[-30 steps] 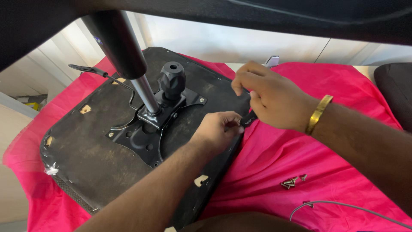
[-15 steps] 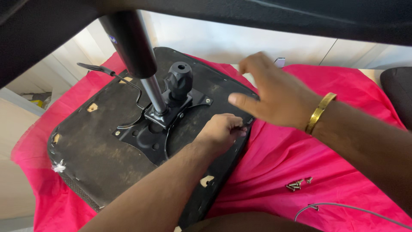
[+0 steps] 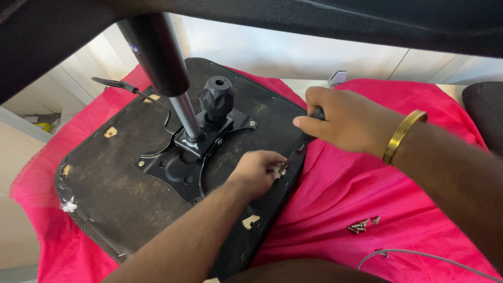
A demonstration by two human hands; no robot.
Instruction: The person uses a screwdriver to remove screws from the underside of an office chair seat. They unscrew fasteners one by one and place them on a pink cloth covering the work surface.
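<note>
Pinched between the thumb and fingertips of the left hand (image 3: 257, 172) is a small silver screw (image 3: 282, 170), held against the right edge of the upturned chair seat (image 3: 115, 183), at about 3 o'clock from the seat's middle. The right hand (image 3: 346, 120) sits at about 1 o'clock from the left, its grip closed around a black tool handle (image 3: 317, 112); only the end of the handle shows past the fingers, and a thin dark shaft appears to run down from the hand toward the screw, though the tip is too small to make out. A gold bangle (image 3: 402, 135) circles the right wrist.

The seat lies underside up, its black lining scuffed and dusty, on a bright pink cloth (image 3: 367, 183) spread over the table. A black metal mounting plate (image 3: 181, 162) is fixed at the seat's centre. From it a silver gas-lift column (image 3: 184, 115) rises toward 12 o'clock and widens into a dark cylinder (image 3: 152, 52). Just beside the column, at 2 o'clock, stands a black tension knob (image 3: 217, 97). A thin black lever (image 3: 128, 89) reaches from the plate toward 10 o'clock.

On the cloth at 4 o'clock from the left hand, well apart from it, lies a little cluster of loose screws (image 3: 362, 225). Near them, at 5 o'clock, a grey cable (image 3: 419, 254) curves across the cloth.
</note>
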